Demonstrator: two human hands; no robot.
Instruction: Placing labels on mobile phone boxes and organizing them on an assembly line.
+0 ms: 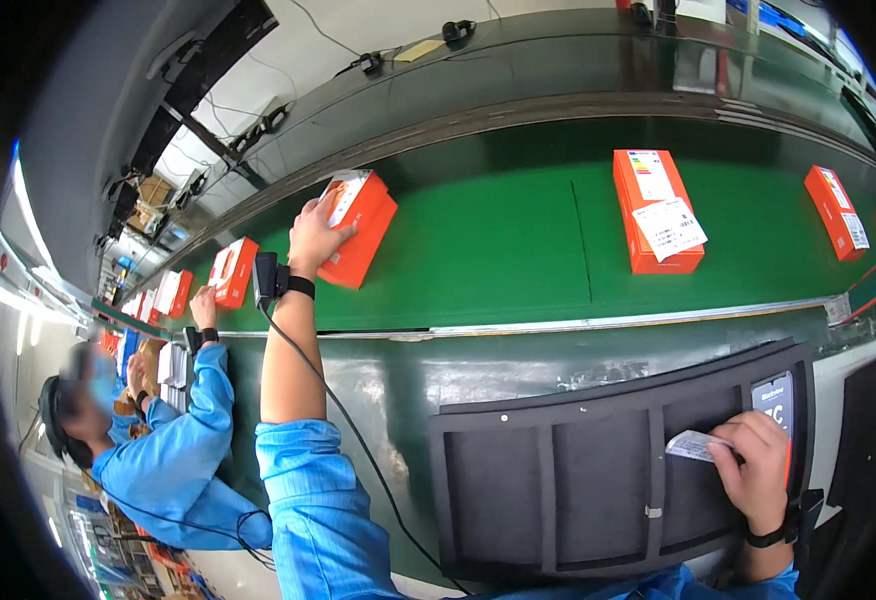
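My left hand point(319, 236) reaches out to the green conveyor belt and grips an orange box point(370, 231) by its left side, fingers closed against it. A pale label or slip lies on the box's upper end. At the lower right, my right hand point(755, 463) pinches a small printed white slip point(691, 446) between thumb and fingers. It hovers over a black foam tray point(549, 490) divided into compartments. Partly hidden behind that hand, a dark phone-like item point(773, 398) with printing on its face lies in the rightmost compartment.
The green belt point(488, 235) carries another orange box point(642, 242) with a loose white sheet on top, and more boxes point(837, 212) farther right. At left, a co-worker in a blue sleeve point(173, 440) touches an orange box point(233, 272). A black cable point(360, 432) hangs from my left wrist device.
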